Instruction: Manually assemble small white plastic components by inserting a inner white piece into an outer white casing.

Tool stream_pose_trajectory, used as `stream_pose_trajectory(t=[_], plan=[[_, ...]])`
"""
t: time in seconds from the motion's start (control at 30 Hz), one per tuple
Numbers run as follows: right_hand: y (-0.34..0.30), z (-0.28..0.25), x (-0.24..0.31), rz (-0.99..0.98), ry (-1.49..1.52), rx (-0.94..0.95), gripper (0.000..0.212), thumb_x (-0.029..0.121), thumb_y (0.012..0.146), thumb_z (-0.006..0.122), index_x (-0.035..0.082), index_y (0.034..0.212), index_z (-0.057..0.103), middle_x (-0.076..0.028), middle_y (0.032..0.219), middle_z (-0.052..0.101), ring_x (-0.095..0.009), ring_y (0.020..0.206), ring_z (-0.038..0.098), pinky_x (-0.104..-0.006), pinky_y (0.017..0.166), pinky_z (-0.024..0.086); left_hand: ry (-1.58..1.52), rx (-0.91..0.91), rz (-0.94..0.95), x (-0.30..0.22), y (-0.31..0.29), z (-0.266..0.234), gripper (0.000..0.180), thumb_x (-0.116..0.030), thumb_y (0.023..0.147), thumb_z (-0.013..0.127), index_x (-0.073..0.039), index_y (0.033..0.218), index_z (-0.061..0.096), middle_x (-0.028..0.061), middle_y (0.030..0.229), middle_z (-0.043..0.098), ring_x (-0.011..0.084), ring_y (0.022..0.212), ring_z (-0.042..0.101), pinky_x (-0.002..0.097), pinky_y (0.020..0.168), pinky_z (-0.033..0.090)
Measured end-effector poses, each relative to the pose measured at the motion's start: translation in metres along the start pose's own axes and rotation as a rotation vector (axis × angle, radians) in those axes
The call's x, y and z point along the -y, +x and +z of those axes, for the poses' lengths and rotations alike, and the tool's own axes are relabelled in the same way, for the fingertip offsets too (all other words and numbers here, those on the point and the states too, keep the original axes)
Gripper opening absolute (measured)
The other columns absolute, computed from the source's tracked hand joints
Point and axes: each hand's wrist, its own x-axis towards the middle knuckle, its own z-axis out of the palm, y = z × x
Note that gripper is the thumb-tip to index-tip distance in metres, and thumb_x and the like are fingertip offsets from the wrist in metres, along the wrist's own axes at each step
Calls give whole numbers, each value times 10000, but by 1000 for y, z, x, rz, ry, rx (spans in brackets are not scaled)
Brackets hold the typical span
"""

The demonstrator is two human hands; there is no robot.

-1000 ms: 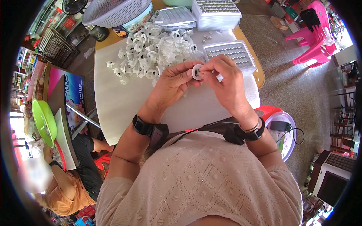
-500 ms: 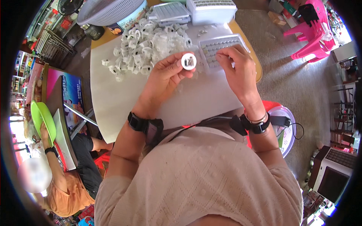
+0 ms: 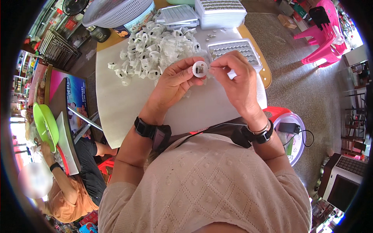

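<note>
My left hand (image 3: 175,80) grips a small round white plastic housing (image 3: 199,70), its open face up with metal parts showing inside. My right hand (image 3: 237,75) is in a pinch right beside the housing's rim; whatever lies between thumb and forefinger is too small to make out. Just beyond that hand sits a clear plastic tray (image 3: 252,43) with rows of small silvery round pieces. A heap of white plastic parts (image 3: 149,50), many with dark spots, covers the table's far middle.
Stacked white trays (image 3: 221,19) and clear lids (image 3: 178,16) stand at the table's (image 3: 128,112) far edge, beside a grey basket (image 3: 116,13). A few loose silvery pieces (image 3: 211,36) lie near the tray. At left, another person's hand (image 3: 46,149) touches a green basin (image 3: 44,122).
My right hand has come left from over the tray to the housing's rim. My left hand has shifted slightly right and nearer, still holding the housing.
</note>
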Motion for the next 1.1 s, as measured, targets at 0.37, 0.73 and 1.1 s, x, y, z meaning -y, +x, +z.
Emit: stream_pose_trajectory(t=[0.37, 0.73, 1.1], plan=[[1, 9, -4, -318, -123, -6, 112, 3, 723, 679, 66, 801, 629, -53, 812, 588, -261, 788, 566, -356, 712, 427, 45, 41, -4, 3, 0, 0, 420, -106, 938, 564, 25, 1325, 466, 77, 1174, 591, 142, 997, 598, 273, 840, 510], [1, -2, -7, -172, 38, 200, 135, 11, 748, 681, 34, 868, 624, -98, 810, 606, -278, 784, 591, -369, 672, 494, 168, 81, -61, -1, -1, 2, 469, -153, 934, 585, 15, 1348, 443, 75, 1233, 564, 140, 1052, 569, 277, 834, 498], [-3, -4, -8, -169, 10, 218, 155, 4, 751, 654, 19, 898, 606, -117, 849, 608, -311, 808, 593, -387, 700, 494, 235, 146, -146, 0, 0, -2, 427, -185, 939, 583, -4, 1314, 485, 67, 1259, 547, 148, 1098, 552, 294, 842, 501]])
